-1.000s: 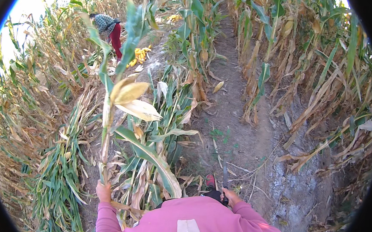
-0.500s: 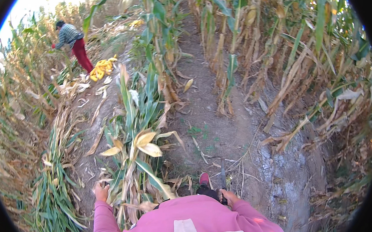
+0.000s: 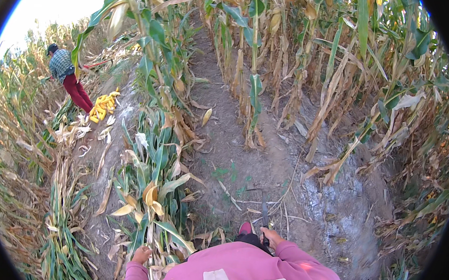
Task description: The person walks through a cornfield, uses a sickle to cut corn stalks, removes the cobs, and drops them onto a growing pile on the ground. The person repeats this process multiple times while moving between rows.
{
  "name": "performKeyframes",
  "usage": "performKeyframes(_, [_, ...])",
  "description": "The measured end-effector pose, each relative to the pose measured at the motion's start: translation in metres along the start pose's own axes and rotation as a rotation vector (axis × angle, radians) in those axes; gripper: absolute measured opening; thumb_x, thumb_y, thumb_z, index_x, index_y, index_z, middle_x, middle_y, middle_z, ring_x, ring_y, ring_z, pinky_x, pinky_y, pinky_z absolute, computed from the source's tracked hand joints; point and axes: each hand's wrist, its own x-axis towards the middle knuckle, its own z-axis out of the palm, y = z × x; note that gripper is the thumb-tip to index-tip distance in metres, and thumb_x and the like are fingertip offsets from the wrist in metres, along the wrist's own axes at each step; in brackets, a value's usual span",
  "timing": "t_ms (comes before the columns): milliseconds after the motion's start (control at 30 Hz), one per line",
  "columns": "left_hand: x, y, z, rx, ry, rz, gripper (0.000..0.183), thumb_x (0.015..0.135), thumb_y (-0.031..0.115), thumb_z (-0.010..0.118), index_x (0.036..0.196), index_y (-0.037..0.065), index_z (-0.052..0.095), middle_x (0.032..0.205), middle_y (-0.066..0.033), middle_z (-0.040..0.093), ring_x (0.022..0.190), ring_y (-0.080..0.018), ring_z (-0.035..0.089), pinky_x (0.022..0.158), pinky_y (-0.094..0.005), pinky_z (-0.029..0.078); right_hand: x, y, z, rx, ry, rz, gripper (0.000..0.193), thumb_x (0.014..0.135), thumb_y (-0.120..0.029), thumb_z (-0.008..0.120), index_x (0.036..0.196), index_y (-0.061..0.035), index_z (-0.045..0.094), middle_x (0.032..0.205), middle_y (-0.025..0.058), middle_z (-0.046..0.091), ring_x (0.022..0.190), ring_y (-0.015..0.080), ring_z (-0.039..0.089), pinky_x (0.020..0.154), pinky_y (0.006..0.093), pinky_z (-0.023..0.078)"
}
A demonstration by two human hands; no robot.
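Note:
My right hand (image 3: 271, 237) is closed round the dark handle of a sickle (image 3: 264, 210), its thin blade pointing away from me over the soil. Low on the left, my left hand (image 3: 142, 254) has loosely curled fingers, and I see nothing held in it. Just beside that hand lies a heap of cut corn stalks (image 3: 160, 159), with green and dry leaves. An ear of corn in a pale, partly spread husk (image 3: 150, 193) shows on the heap. My pink shoe (image 3: 245, 228) is planted near the sickle.
Standing corn (image 3: 254, 64) lines the far side and the right. Another stalk pile (image 3: 59, 232) lies at left. Beyond it a person (image 3: 68, 72) in a checked shirt stands near yellow cobs (image 3: 103, 105), beside a red-handled tool (image 3: 98, 64). A loose ear (image 3: 207, 117) lies on the soil.
The view has shifted, so the field sits further left. My left hand has drawn back toward me and nearer the stalk heap. The other person has straightened from a bend.

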Motion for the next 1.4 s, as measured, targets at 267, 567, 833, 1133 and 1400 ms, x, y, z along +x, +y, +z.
performKeyframes(267, [0.099,0.12,0.023,-0.048,-0.093,0.183,0.034,0.081,0.017,0.062,0.103,-0.008,0.056,0.087,-0.0155,0.064,0.071,-0.0204,0.064,0.063,-0.0299,0.051,0.045,-0.112,-0.016,0.1,0.02,-0.16,0.028,0.088,-0.03,0.055,0.074,-0.0048,0.052,0.055,0.0068,0.05,0.044,0.0194,0.05,0.041,0.0331,0.043])
performKeyframes(567, [0.102,0.305,0.081,0.186,-0.181,0.353,0.032,0.084,0.02,0.061,0.102,-0.006,0.057,0.085,-0.0131,0.065,0.073,-0.0179,0.063,0.068,-0.0303,0.05,0.052,-0.286,-0.025,0.186,0.037,-0.417,0.027,0.087,-0.031,0.057,0.073,-0.0083,0.048,0.056,0.0034,0.05,0.044,0.0156,0.05,0.04,0.0317,0.042])
performKeyframes(833, [0.147,0.369,0.109,0.374,-0.417,0.626,0.029,0.085,0.023,0.06,0.101,-0.002,0.057,0.082,-0.0084,0.062,0.074,-0.0153,0.059,0.068,-0.0293,0.048,0.068,-0.394,-0.016,0.162,-0.037,-0.565,0.028,0.087,-0.032,0.057,0.076,-0.0096,0.045,0.056,0.0013,0.048,0.043,0.0136,0.048,0.039,0.0303,0.04])
performKeyframes(1133, [0.162,0.576,0.18,0.226,-0.521,0.676,0.037,0.086,0.022,0.06,0.113,-0.002,0.052,0.097,-0.0136,0.063,0.089,-0.0203,0.06,0.079,-0.0307,0.047,0.092,-0.466,0.047,0.185,-0.164,-0.537,0.026,0.087,-0.032,0.057,0.081,-0.0104,0.046,0.061,0.0011,0.05,0.048,0.0118,0.05,0.042,0.0287,0.043])
performKeyframes(1400, [0.217,0.693,0.173,0.253,-0.604,0.877,0.047,0.085,0.027,0.063,0.118,-0.002,0.049,0.113,-0.0183,0.059,0.106,-0.0255,0.057,0.092,-0.0352,0.043,0.096,-0.421,0.071,-0.143,-0.078,-0.495,0.023,0.087,-0.028,0.057,0.078,-0.0107,0.045,0.058,-0.0003,0.046,0.044,0.0117,0.045,0.04,0.0275,0.037])
